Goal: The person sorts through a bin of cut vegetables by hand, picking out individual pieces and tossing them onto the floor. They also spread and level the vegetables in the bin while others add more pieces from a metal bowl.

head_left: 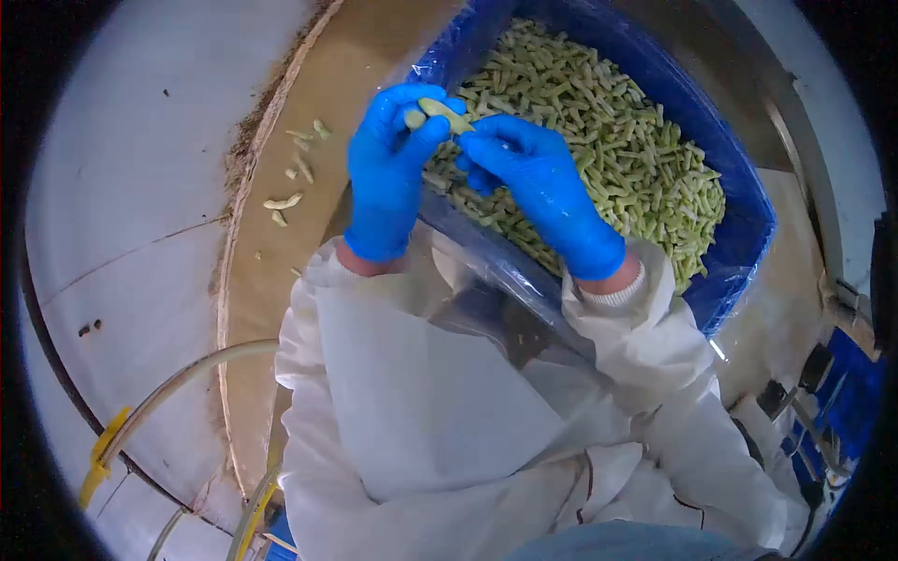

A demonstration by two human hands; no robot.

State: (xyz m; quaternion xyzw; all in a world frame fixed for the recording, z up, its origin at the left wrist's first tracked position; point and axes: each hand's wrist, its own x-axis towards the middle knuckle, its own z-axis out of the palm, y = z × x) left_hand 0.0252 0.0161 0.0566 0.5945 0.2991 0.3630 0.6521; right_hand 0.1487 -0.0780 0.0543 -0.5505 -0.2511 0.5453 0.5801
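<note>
My left hand [388, 168], in a blue glove, is closed on pale green vegetable pieces [443, 114], with one rounded end showing between thumb and fingers. My right hand [543, 182], also blue-gloved, pinches the right end of the longer piece. Both hands are over the near left edge of a blue bin [748, 201] lined with clear plastic. Many cut green pieces [627, 140] fill the bin. Part of the pile is hidden behind my right hand.
Several loose pieces [282, 202] lie on a tan surface [257, 309] left of my hands. A pale hose [196, 369] with yellow tape curves at the lower left. A grey metal edge [795, 122] runs along the right.
</note>
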